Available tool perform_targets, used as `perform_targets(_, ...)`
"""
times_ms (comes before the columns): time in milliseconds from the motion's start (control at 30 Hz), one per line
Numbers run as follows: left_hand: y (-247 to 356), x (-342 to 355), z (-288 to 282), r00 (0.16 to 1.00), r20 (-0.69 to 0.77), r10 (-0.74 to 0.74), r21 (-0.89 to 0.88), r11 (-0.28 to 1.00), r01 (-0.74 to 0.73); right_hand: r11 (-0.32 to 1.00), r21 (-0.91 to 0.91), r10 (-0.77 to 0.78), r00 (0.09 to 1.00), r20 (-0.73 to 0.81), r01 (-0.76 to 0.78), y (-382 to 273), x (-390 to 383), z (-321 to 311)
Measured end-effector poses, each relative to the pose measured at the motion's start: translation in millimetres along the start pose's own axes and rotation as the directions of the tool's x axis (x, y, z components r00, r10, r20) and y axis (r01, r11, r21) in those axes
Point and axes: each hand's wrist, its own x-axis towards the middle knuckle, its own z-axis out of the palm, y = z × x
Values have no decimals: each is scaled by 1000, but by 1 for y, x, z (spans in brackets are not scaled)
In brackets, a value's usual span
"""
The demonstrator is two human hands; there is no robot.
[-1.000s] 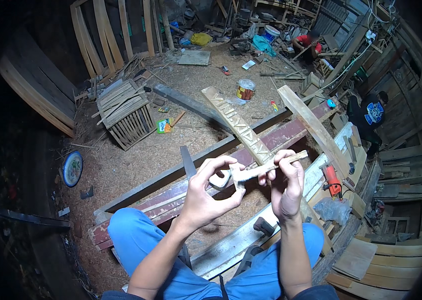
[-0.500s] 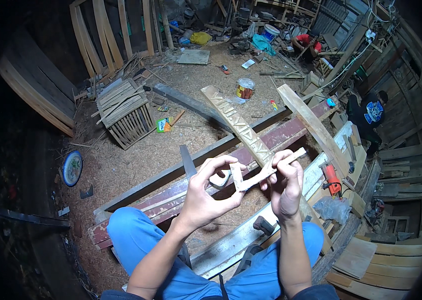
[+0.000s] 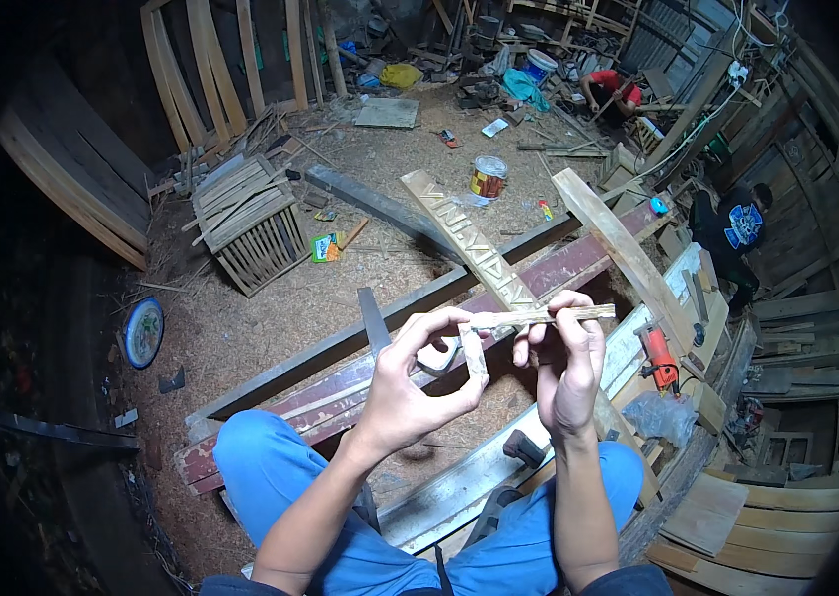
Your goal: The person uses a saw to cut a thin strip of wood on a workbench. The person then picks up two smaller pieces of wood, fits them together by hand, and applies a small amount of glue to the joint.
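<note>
My left hand point(image 3: 415, 377) grips a short pale wooden piece point(image 3: 473, 352) upright between thumb and fingers. My right hand point(image 3: 568, 377) pinches a narrow wooden stick point(image 3: 593, 312), held nearly level, its left end at the top of the short piece. Just behind my left hand lies a saw point(image 3: 373, 318) with a white handle point(image 3: 436, 357), partly hidden by my fingers. Beyond my hands a board point(image 3: 459, 223) with carved angular shapes lies crosswise over maroon beams point(image 3: 271, 427) and a dark timber. A black object point(image 3: 524, 447) sits below, between my knees.
A plank point(image 3: 618, 253) and red power tool point(image 3: 658, 353) are at right. A person point(image 3: 737, 233) in dark clothing is nearby; another point(image 3: 606, 89) in red crouches farther back. A slatted crate point(image 3: 251, 238), round tray point(image 3: 144, 333), bucket point(image 3: 489, 179) and scattered wood surround me.
The stick in my right hand has tilted from sloping down leftward to nearly level, its left end moving up to the short piece's top. My left hand has barely moved.
</note>
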Motion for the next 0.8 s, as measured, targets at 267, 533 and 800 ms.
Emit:
perform_targets(267, -1, 0, -3, 999, 29, 13, 62, 998, -15, 999, -47, -4, 1000, -7, 4, -1, -1, 1)
perform_targets(533, 1, -1, -1, 1000, 22, -4, 18, 1000, 4, 998, -62, 5, 1000, 3, -4, -3, -3, 1)
perform_targets(800, 4, -1, -3, 1000, 28, 0, 60, 998, -1, 997, -80, -2, 1000, 29, 5, -2, -4, -1)
